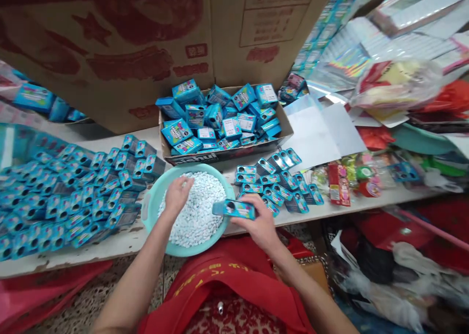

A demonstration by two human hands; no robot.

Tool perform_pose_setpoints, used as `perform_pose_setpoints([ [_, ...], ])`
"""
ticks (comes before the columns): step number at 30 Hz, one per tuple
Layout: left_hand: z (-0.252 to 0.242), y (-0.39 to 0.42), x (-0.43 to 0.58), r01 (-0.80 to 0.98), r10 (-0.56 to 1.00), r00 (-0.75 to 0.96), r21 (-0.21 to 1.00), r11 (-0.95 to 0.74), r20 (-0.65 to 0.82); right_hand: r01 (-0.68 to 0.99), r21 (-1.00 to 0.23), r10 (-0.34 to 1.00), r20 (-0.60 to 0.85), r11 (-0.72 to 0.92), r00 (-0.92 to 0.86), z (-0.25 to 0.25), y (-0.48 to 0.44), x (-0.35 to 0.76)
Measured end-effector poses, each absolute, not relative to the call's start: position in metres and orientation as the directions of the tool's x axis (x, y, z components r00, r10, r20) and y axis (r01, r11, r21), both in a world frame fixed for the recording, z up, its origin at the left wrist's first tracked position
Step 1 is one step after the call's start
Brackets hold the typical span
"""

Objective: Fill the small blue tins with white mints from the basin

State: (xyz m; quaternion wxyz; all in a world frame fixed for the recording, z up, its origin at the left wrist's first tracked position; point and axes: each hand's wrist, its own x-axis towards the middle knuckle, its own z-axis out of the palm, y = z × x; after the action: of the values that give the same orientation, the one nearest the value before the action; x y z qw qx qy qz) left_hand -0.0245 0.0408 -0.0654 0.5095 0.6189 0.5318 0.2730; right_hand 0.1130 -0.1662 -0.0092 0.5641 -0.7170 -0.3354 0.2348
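Note:
A turquoise plastic basin (pixel 149 221) full of small white pellets (pixel 200 211) stands at the bench's front edge. My left hand (pixel 178 193) is over the left part of the pellets, its fingers curled; what they hold, if anything, is hidden. Over the basin's right rim, my right hand (pixel 258 221) grips a small blue case (pixel 239 210) with a dark round hole in its top face, tilted on its side. Beside that hand stand several similar blue cases (pixel 282 189) with dark holes.
Many more blue cases (pixel 88 194) crowd the bench on the left. Behind the basin, a low carton (pixel 223 154) holds blue packets (pixel 220 114), backed by a large cardboard box (pixel 234 55). White paper (pixel 315 133) and bagged goods (pixel 399 84) lie to the right.

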Motion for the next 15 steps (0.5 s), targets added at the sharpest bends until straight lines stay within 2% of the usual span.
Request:
perform_pose_setpoints([
  [3, -0.101, 0.042, -0.028, 0.654, 0.883, 0.432, 0.738, -0.166, -0.185, 0.254, -0.897, 0.571, 0.003, -0.361, 0.821, -0.011, -0.235, 0.13],
  [5, -0.118, 0.037, -0.022, 0.777, 0.854, 0.476, 0.554, -0.297, -0.21, 0.221, -0.836, 0.42, -0.012, -0.502, 0.908, -0.024, -0.273, 0.142],
  [8, -0.13, 0.032, -0.006, 0.872, 0.88, 0.406, 0.392, -0.292, -0.248, 0.077, -0.778, 0.188, -0.054, -0.624, 0.981, -0.049, -0.3, 0.159],
  [11, -0.131, 0.033, 0.003, 0.898, 0.881, 0.366, 0.363, -0.249, -0.3, -0.039, -0.772, 0.013, -0.061, -0.634, 0.998, -0.067, -0.299, 0.173],
  [15, -0.13, 0.037, 0.0, 0.896, 0.851, 0.378, 0.376, -0.237, -0.364, -0.051, -0.789, -0.028, -0.043, -0.612, 0.999, -0.07, -0.296, 0.179],
])
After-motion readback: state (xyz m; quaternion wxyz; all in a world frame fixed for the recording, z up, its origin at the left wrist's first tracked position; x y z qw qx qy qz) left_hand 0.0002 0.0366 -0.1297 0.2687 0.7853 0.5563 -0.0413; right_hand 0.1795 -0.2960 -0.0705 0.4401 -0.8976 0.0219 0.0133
